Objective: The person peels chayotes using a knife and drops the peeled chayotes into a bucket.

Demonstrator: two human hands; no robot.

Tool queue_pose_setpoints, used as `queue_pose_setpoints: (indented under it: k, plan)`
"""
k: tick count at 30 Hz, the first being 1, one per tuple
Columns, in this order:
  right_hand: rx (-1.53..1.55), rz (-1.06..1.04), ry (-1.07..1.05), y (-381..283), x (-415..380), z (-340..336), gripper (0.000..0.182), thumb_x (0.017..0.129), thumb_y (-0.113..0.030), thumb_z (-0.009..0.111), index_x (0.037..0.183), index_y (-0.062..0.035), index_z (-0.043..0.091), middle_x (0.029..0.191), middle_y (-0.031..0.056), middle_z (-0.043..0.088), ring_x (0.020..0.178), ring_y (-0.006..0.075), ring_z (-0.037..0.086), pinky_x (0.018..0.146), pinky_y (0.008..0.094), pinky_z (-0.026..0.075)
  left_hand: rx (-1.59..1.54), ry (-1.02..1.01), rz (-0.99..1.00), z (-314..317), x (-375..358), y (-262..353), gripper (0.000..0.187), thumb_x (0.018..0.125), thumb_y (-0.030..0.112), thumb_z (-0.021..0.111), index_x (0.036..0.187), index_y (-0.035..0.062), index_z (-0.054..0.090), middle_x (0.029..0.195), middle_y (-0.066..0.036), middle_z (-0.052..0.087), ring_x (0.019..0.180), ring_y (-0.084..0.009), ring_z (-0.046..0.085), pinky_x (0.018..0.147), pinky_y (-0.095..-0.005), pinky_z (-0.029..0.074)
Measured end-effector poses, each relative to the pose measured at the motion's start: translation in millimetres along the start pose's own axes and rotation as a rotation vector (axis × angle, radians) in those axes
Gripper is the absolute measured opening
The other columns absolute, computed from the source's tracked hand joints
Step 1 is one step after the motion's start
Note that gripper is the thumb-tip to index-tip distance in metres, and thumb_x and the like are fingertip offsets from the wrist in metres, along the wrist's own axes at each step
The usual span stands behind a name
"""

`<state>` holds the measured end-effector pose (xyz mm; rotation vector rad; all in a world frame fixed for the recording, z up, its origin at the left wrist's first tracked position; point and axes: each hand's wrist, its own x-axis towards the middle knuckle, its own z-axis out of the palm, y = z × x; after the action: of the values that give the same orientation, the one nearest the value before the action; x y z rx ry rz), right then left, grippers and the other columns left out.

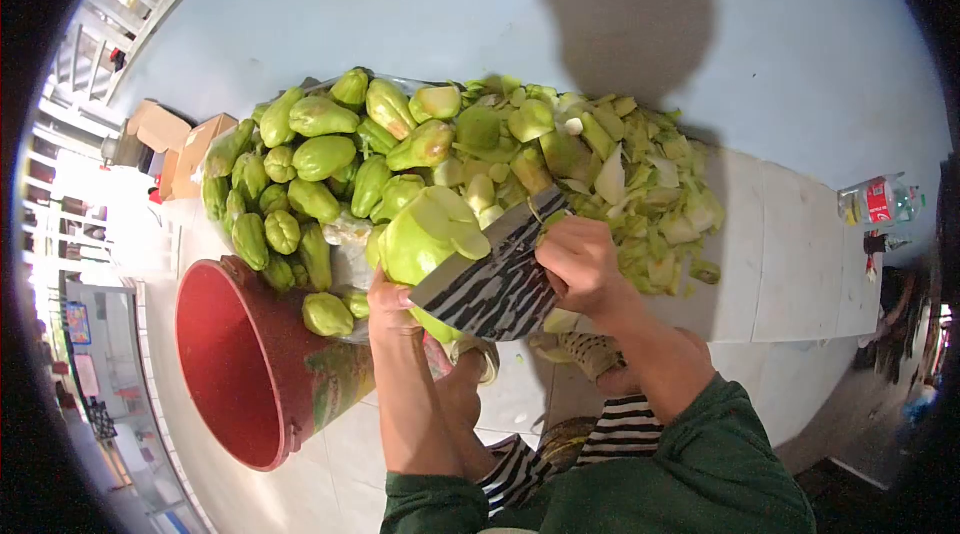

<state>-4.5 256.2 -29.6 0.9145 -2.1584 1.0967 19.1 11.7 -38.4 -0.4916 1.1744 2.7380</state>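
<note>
At the centre of the frame the left hand (388, 302) grips a large green chayote (425, 234) from below, fingers closed around it; the right hand (580, 264) is clamped on the handle of a patterned cleaver (490, 286), its blade lying against the chayote; a heap of whole chayotes (300, 184) fills the left centre, cut pieces (640, 184) spread to the right; a red bucket (225, 374) stands on the tiled floor (790, 264) at lower left.

Bright, sharp centre; fisheye-curved dark edges, glare left, shadow on wall.
</note>
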Motion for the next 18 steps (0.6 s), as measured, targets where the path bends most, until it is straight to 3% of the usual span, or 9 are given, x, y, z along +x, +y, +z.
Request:
queue_pose_setpoints:
  k: [5, 7, 9, 11, 16, 18]
  plan:
    - [0.023, -0.099, 0.003, 2.2, -0.3, 1.7, 0.021, 0.055, -0.015, 0.063, 0.062, -0.0061, 0.046, 0.057, 0.0072, 0.043, 0.051, 0.0281, 0.051, 0.046, 0.0388, 0.039, -0.098, -0.180, -0.013, -8.6, 0.9, -2.3, 0.094, 0.041, 0.009, 0.074, 0.130, -0.0085, 0.050, 0.117, -0.020, 0.064, 0.099, -0.0347, 0.066, 0.093, -0.0391, 0.053]
    - [0.038, -0.118, 0.012, 2.6, -0.2, 2.5, 0.021, 0.054, -0.015, 0.063, 0.063, -0.0059, 0.046, 0.058, 0.0068, 0.043, 0.052, 0.0275, 0.051, 0.046, 0.0387, 0.039, -0.214, -0.381, -0.104, -16.6, 4.6, -2.8, 0.093, 0.041, 0.010, 0.075, 0.129, -0.0087, 0.051, 0.117, -0.020, 0.064, 0.102, -0.0343, 0.065, 0.095, -0.0386, 0.052]
    - [0.060, -0.151, 0.008, 2.8, 1.2, 1.3, 0.022, 0.052, -0.016, 0.062, 0.064, -0.0059, 0.047, 0.057, 0.0060, 0.042, 0.051, 0.0271, 0.049, 0.046, 0.0391, 0.038, -0.187, -0.366, -0.111, -8.4, -2.5, -0.5, 0.095, 0.040, 0.010, 0.076, 0.130, -0.0083, 0.050, 0.117, -0.020, 0.064, 0.103, -0.0341, 0.065, 0.095, -0.0387, 0.052]
    - [0.051, -0.156, -0.034, -4.8, 4.0, -3.6, 0.022, 0.052, -0.016, 0.062, 0.064, -0.0060, 0.048, 0.057, 0.0057, 0.042, 0.051, 0.0267, 0.049, 0.046, 0.0391, 0.038, 0.076, -0.032, -0.080, 15.2, -16.3, 2.9, 0.097, 0.040, 0.009, 0.077, 0.131, -0.0076, 0.048, 0.116, -0.019, 0.065, 0.102, -0.0334, 0.065, 0.094, -0.0382, 0.052]
    - [0.099, -0.135, -0.049, -2.5, 1.5, -0.1, 0.021, 0.052, -0.016, 0.062, 0.064, -0.0072, 0.047, 0.058, 0.0065, 0.041, 0.050, 0.0272, 0.047, 0.046, 0.0399, 0.037, 0.050, -0.166, -0.152, 14.6, -5.3, -1.2, 0.101, 0.040, 0.010, 0.080, 0.133, -0.0067, 0.046, 0.113, -0.018, 0.065, 0.101, -0.0312, 0.066, 0.092, -0.0387, 0.053]
    - [0.017, 0.031, -0.031, 1.9, -4.7, 4.7, 0.018, 0.059, -0.012, 0.066, 0.065, -0.0065, 0.050, 0.057, 0.0106, 0.048, 0.052, 0.0335, 0.052, 0.047, 0.0426, 0.041, 0.002, -0.175, -0.174, -6.2, 1.5, -3.6, 0.101, 0.040, 0.010, 0.081, 0.134, -0.0074, 0.046, 0.115, -0.018, 0.064, 0.101, -0.0315, 0.066, 0.093, -0.0392, 0.053]
